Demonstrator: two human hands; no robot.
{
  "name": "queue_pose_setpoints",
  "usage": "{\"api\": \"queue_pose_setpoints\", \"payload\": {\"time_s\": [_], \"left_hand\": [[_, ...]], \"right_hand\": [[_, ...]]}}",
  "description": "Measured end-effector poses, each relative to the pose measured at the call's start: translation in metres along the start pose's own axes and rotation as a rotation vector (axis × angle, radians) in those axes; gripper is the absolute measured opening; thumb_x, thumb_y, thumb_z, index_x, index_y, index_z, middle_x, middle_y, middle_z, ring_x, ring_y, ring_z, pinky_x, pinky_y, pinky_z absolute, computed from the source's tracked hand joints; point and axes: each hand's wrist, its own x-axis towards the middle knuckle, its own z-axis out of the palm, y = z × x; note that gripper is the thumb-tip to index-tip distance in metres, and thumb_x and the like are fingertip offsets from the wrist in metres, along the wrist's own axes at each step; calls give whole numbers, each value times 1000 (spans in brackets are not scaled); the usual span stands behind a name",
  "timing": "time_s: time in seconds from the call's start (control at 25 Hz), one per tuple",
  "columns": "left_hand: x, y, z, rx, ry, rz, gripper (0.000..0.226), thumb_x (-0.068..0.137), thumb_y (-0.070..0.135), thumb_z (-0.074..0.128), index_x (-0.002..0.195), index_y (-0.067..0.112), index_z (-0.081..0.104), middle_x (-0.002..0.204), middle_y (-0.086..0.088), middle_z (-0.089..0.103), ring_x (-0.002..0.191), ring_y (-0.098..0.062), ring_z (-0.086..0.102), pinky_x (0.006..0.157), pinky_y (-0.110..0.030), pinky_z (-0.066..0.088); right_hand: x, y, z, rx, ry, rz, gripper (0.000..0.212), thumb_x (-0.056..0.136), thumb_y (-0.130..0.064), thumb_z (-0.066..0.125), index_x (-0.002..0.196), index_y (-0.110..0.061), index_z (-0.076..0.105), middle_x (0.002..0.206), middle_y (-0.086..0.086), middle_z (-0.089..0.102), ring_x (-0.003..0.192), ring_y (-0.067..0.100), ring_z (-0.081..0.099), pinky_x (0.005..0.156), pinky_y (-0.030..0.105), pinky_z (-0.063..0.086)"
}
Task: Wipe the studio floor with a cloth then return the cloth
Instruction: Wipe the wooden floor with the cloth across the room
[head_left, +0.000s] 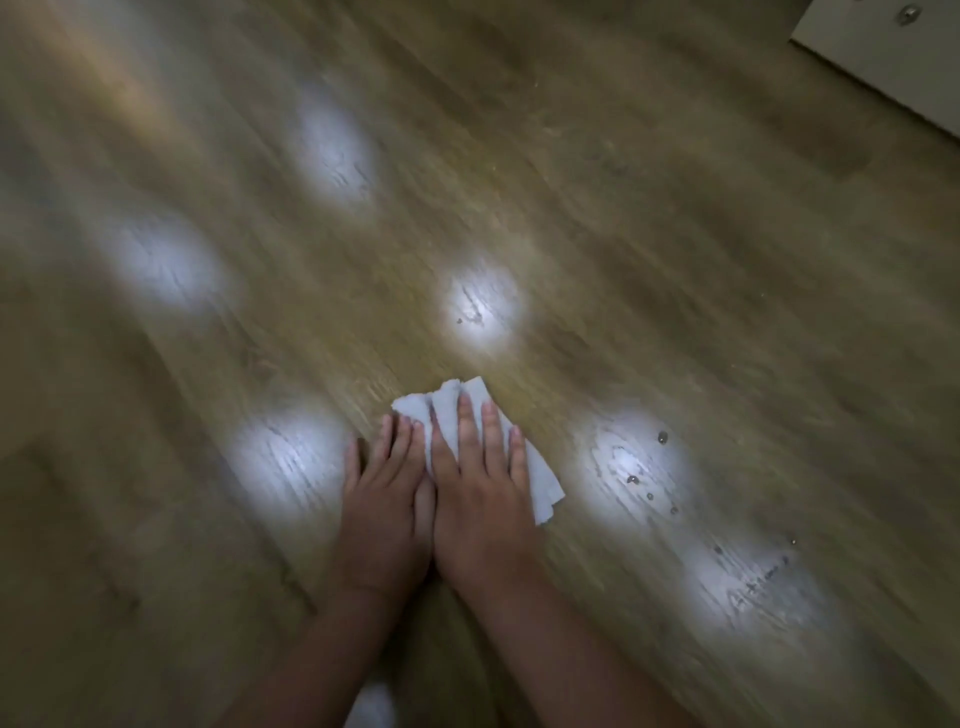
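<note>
A crumpled white cloth (540, 475) lies flat on the brown wood-grain floor (675, 260), low in the middle of the head view. My right hand (480, 493) rests palm down on top of the cloth, fingers stretched forward and pressing it to the boards. My left hand (382, 499) lies flat beside it, its fingertips touching the cloth's left edge and its palm mostly on bare floor. Both hands touch side by side. Much of the cloth is hidden under my right hand.
Small water droplets (662, 437) dot the floor to the right of the cloth, more toward the lower right. Bright ceiling-light reflections (483, 306) shine on the boards. A white furniture panel (893, 57) with a metal fitting stands at the top right corner.
</note>
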Motion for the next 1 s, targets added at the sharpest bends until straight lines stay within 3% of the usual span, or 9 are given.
{"api": "queue_pose_setpoints", "payload": {"time_s": [0.16,0.36,0.52,0.72,0.88,1.0], "left_hand": [[1,5,-3,-6,34,-5,62,97,24,28,151,2,48,159,-13,45,156,-24,27,128,-55,13],[0,1,-1,18,34,-23,66,95,27,24,155,5,44,162,-11,42,156,-25,27,130,-47,4],[0,16,-1,83,31,2,65,93,26,28,151,4,50,157,-12,49,154,-29,33,129,-53,7],[9,105,25,101,-41,277,57,93,25,39,141,3,62,145,-12,62,149,-32,42,127,-55,12],[-11,209,67,105,-140,442,58,97,31,36,145,7,58,148,-10,60,149,-28,42,127,-55,18],[-50,266,91,124,-237,487,61,96,31,33,148,9,55,151,-9,57,150,-26,41,127,-51,20]], "right_hand": [[-1,1,3,-7,30,8,59,106,-41,36,162,-21,34,173,13,19,160,35,12,127,58,14],[2,-1,4,19,-39,36,62,109,-43,33,166,-27,15,176,8,4,162,31,-3,128,54,0],[-7,8,-6,61,-21,66,65,109,-45,33,168,-28,9,176,7,2,161,30,-6,128,53,-3],[-53,88,-31,33,46,314,62,108,-44,25,167,-30,13,175,5,3,162,29,-2,130,53,1],[-123,174,-47,-51,24,566,63,109,-38,27,166,-33,1,176,2,-4,161,27,-9,128,51,-9],[-180,216,-57,-88,-28,686,65,109,-41,28,162,-39,-10,176,2,-7,160,24,-15,128,54,-7]]}}
